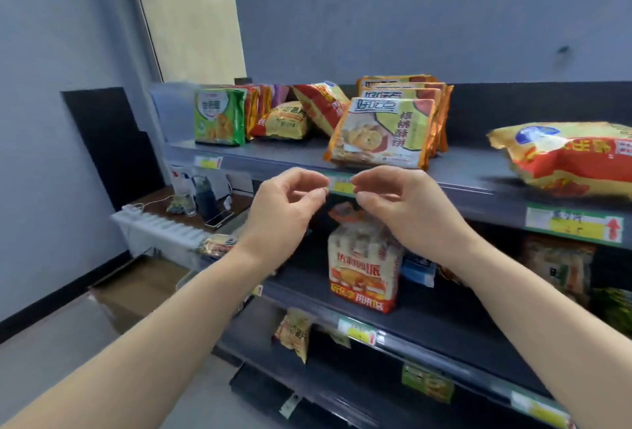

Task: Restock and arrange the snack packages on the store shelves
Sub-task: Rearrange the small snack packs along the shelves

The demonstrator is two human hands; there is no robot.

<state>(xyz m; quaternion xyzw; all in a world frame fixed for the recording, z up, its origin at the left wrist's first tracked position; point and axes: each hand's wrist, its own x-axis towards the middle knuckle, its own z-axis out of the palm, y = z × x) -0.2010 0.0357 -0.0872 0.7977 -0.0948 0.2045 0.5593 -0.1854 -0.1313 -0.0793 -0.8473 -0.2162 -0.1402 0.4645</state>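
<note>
Your left hand (pixel 284 211) and right hand (pixel 402 206) curl at the price label (pixel 342 186), pinch unclear; biscuit packs (pixel 383 134) faced, toppled bags (pixel 285 122) remain.

Both my forearms are bare and reach forward and upward, coming closer together at the wrists. My left grip (pixel 287 213) and my right grip (pixel 407 210) are side by side, slightly apart. Each has curled fingers, with the thumb tip close to the forefinger tip.
</note>
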